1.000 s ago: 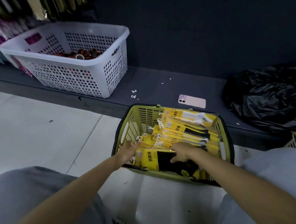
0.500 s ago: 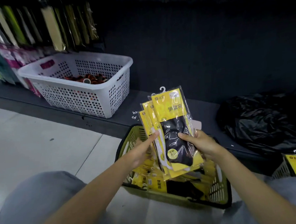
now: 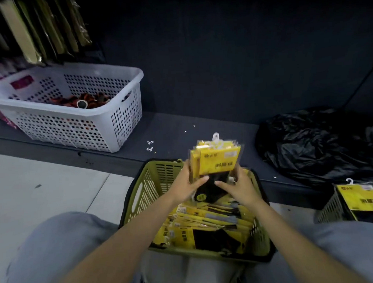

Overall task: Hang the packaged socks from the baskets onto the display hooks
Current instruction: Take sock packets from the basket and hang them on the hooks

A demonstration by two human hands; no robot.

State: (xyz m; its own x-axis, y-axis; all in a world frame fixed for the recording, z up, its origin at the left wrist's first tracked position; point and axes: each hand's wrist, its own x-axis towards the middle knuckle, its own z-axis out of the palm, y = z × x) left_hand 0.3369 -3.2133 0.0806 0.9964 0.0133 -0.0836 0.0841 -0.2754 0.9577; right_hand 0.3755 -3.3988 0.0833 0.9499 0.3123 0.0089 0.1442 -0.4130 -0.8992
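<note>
Left hand [image 3: 183, 186] and right hand [image 3: 241, 187] grip the sock packs [image 3: 218, 161], fingers [image 3: 199, 181] curled round them; advise aligning the hanger hooks [image 3: 216, 137] before hanging.

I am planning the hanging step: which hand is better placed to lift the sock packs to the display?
Probably the left hand. Both grip the sock packs above the green basket, but the hanging display packages are upper left; the right hand would reach across.
</note>
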